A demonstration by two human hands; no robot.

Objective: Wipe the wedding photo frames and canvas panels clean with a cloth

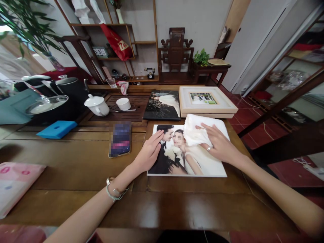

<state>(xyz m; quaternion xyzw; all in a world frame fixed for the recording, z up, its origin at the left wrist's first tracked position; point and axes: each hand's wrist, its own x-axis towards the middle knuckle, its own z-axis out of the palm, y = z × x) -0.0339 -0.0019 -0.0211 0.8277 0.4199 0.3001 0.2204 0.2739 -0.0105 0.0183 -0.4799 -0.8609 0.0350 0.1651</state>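
Observation:
A wedding photo panel lies flat on the wooden table in front of me. My left hand rests flat on its left side, fingers stretched out and touching the surface. On the upper right part of the panel, my right hand presses a crumpled white cloth, its fingers on the fabric. The cloth covers part of the picture. Just behind the panel are a dark photo panel and a light wooden picture frame that holds a small photo.
Left of the panel lies a phone. Farther left are a blue box, a white lidded cup, a small white bowl and a dark kettle. A tissue pack sits at the left edge. A wooden chair stands beyond the table.

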